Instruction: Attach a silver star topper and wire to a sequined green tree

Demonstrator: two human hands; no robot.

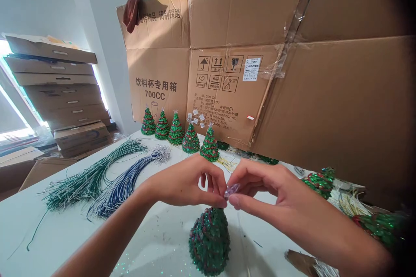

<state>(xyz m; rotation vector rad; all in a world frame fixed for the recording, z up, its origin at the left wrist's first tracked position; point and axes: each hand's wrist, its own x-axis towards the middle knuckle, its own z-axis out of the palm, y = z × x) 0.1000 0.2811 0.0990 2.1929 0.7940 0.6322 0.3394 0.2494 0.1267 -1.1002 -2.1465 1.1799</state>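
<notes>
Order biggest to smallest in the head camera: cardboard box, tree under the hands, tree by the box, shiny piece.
Cardboard box, then tree under the hands, tree by the box, shiny piece. The tree under the hands is closer, so it may only look bigger.

A translucent lilac gem (232,191), probably plastic, hovers above a sequinned green tree (209,242).

Sequined tree (209,242) below, wire bundles (94,179) left, carton (234,86) ahead
</notes>
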